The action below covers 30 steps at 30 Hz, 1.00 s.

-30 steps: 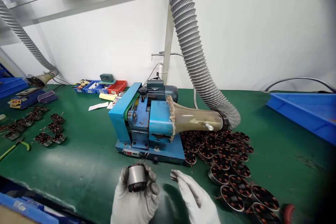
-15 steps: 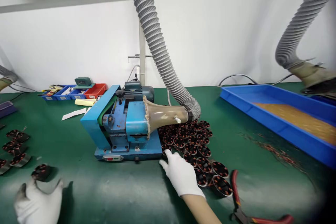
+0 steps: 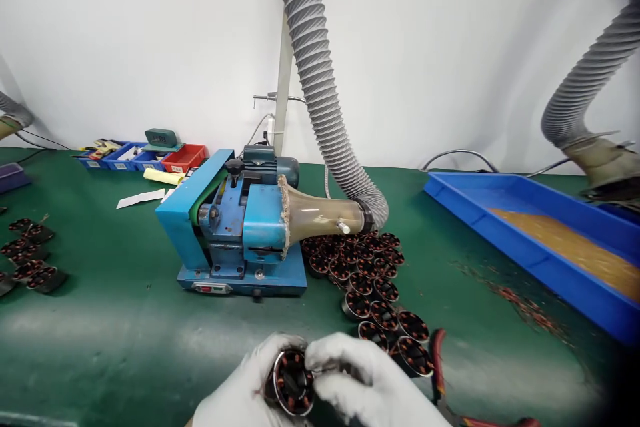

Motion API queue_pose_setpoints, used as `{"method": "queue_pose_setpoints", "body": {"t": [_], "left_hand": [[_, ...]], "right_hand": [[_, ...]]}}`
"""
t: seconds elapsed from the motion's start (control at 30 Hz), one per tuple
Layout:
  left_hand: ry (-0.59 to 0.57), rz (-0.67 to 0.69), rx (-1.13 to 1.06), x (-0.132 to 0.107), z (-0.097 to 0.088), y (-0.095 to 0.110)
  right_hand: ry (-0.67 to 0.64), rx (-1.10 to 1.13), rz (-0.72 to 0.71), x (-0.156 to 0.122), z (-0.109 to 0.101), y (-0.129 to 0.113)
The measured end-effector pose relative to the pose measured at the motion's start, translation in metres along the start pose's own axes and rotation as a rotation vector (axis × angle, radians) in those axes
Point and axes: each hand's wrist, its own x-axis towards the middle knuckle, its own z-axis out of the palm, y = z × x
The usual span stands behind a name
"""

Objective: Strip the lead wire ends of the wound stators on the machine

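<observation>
A round motor stator (image 3: 294, 383), with a silvery rim, black inside and copper windings, is held upright near the bottom middle, its open face toward me. My left hand (image 3: 245, 383), in a white glove, is closed around its left side. My right hand (image 3: 367, 373), also gloved, is closed with thumb and forefinger pinched at the stator's right rim. Whether a wire lies in that pinch I cannot tell. Just beyond my right hand stand many more stators (image 3: 384, 315), packed together. Another group of stators (image 3: 47, 279) sits at the far left.
A blue belt-driven machine (image 3: 263, 220) stands mid-bench, with a grey ribbed hose (image 3: 320, 73) on its funnel. Red-handled pliers (image 3: 439, 367) lie at right. Behind them are copper scraps (image 3: 530, 307) and a blue tray (image 3: 525, 260). Small bins (image 3: 185, 158) sit at back left.
My left hand has come from the far left to the middle, and the stator near it there now sits by the left group. My right hand has left the machine's corner; both hands hold a stator.
</observation>
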Motion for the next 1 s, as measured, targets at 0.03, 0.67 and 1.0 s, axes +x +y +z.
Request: {"method": "queue_pose_setpoints", "body": {"t": [0.03, 0.67, 1.0], "left_hand": [[-0.012, 0.022, 0.054, -0.001, -0.002, 0.006], [0.293, 0.521, 0.240, 0.007, 0.010, -0.001], [0.386, 0.234, 0.039, 0.076, 0.010, -0.003]], "right_hand": [[0.074, 0.209, 0.030, 0.004, 0.000, 0.009], [0.502, 0.583, -0.178, 0.059, 0.026, 0.027], [0.536, -0.193, -0.272, 0.101, 0.068, 0.029]]}}
